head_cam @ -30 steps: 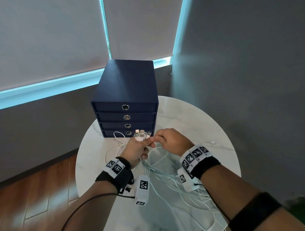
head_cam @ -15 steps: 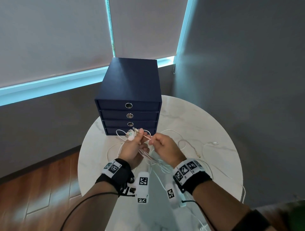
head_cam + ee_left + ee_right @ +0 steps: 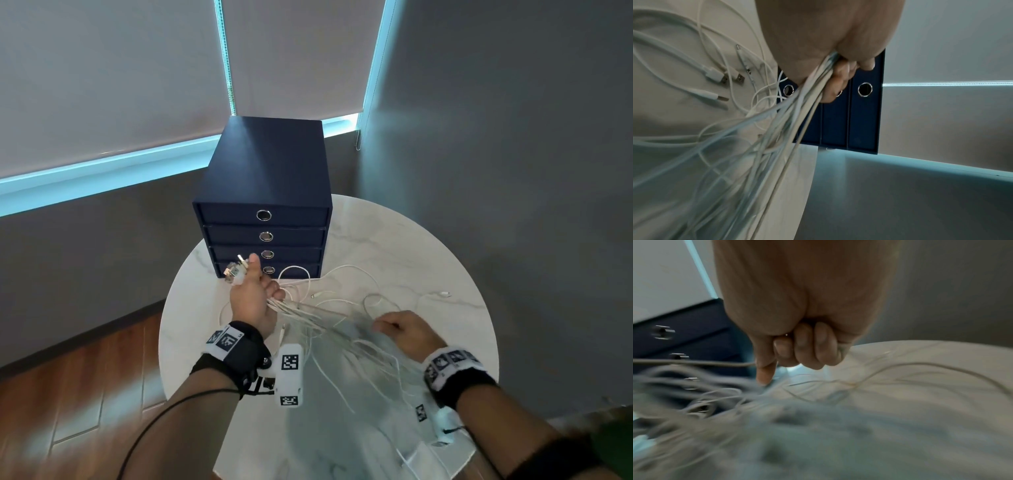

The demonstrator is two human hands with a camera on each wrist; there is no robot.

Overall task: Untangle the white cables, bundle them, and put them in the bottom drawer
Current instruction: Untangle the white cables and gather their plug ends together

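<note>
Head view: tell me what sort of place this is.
Probably a home or office corner: a round white marble-look table against grey walls, a navy four-drawer desktop organiser on it, grey roller blinds over the windows, and wood flooring.

Black wristbands, white tag-marked camera units, thin black cable.

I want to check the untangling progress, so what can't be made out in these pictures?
- Right wrist view: motion blur smears the white cables; the right hand may or may not grip any.
- Head view: the left hand hides part of the bottom drawer.
- Head view: strands too fine to count.
</note>
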